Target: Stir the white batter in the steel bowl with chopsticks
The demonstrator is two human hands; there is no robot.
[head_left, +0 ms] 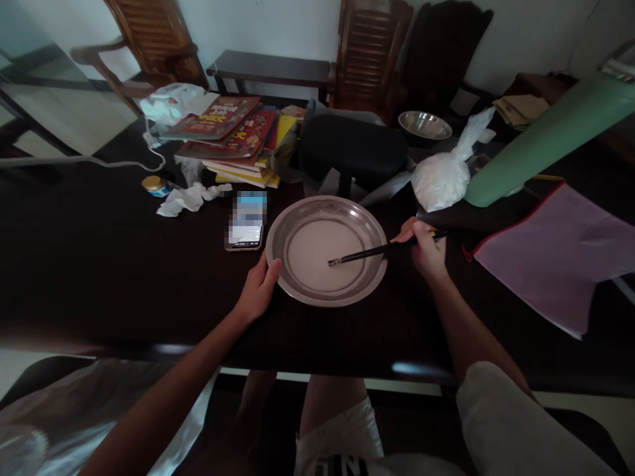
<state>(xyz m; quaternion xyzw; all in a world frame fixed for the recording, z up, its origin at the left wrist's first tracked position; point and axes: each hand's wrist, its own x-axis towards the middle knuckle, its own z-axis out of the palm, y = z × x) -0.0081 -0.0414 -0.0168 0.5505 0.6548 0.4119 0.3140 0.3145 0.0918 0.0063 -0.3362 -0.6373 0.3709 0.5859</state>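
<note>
- Left hand [258,289] clamps the near-left rim of the metal dish [370,228], thumb over the edge, arm stretched in from lower left.
- Dish sits mid-worktop [99,264], just right of a phone [245,228]; the white liquid [317,254] in it looks smooth, so mixing seems well along, though not shown finished.
- Right hand [426,251], grip closed on chopsticks [381,250], tips dipped in the liquid, wrist low.

I see a round metal plate [326,293] flat on the dark table, holding pale liquid; dark chopsticks [377,251] slant in, tips submerged.
</note>
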